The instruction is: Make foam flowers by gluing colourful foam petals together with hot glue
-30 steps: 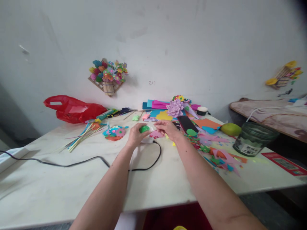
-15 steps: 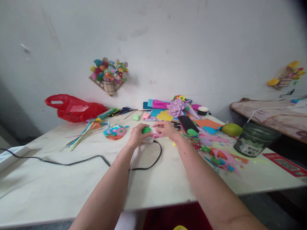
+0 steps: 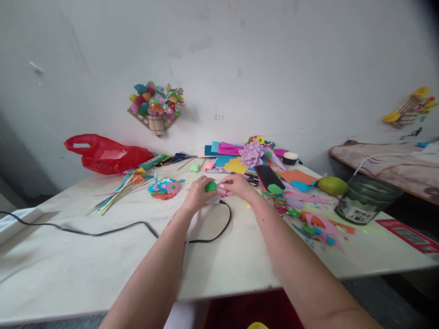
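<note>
Above the middle of the table, my left hand is closed round a small green packet with a clear plastic end; it looks like soft clay in a wrapper. My right hand pinches that clear plastic end. Both hands are close together, fingertips nearly meeting. Behind them lie a pale green packet and a pink packet. Pink pieces show partly beneath my right hand. Left of the hands is a cluster of coloured foam flowers.
A black cable runs across the table under my left forearm. Foam scraps, a phone, a green fruit and a glass jar stand to the right. A red plastic bag lies back left.
My hands have barely shifted; the green packet is turned slightly and sits a touch further right. My right hand keeps its pinch on the plastic end.
</note>
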`<control>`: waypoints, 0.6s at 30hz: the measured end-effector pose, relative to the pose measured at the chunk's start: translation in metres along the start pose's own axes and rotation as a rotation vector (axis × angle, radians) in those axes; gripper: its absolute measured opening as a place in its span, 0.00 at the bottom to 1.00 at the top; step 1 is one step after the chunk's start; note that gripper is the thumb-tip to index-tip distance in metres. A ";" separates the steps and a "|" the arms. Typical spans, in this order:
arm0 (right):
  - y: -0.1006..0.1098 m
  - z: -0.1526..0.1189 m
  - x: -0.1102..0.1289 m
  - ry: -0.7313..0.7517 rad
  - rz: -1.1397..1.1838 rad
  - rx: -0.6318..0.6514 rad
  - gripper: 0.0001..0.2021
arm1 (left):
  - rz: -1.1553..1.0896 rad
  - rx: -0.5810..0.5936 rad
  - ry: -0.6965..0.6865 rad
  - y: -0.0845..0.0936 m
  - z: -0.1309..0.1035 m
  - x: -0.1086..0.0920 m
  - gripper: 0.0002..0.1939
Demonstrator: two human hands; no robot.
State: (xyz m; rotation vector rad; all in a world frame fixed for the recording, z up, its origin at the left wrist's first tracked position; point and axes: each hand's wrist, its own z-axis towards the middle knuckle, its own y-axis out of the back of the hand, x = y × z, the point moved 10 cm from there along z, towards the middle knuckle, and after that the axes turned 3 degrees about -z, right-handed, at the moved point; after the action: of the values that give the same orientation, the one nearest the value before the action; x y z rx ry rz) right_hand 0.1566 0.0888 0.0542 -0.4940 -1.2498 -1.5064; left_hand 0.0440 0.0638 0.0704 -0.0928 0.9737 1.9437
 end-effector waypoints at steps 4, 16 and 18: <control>-0.002 0.000 0.003 0.032 0.004 -0.015 0.05 | 0.015 0.007 -0.001 0.000 0.000 0.000 0.19; 0.005 0.001 0.011 0.085 -0.096 -0.093 0.06 | 0.051 0.015 0.005 0.001 0.001 -0.003 0.17; 0.004 0.001 0.010 0.081 -0.092 -0.068 0.07 | 0.053 0.011 0.004 0.001 0.001 -0.003 0.18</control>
State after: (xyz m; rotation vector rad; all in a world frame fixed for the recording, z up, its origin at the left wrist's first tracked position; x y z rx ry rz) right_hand 0.1562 0.0851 0.0645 -0.4204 -1.1751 -1.6341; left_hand 0.0450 0.0617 0.0727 -0.0644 0.9985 1.9870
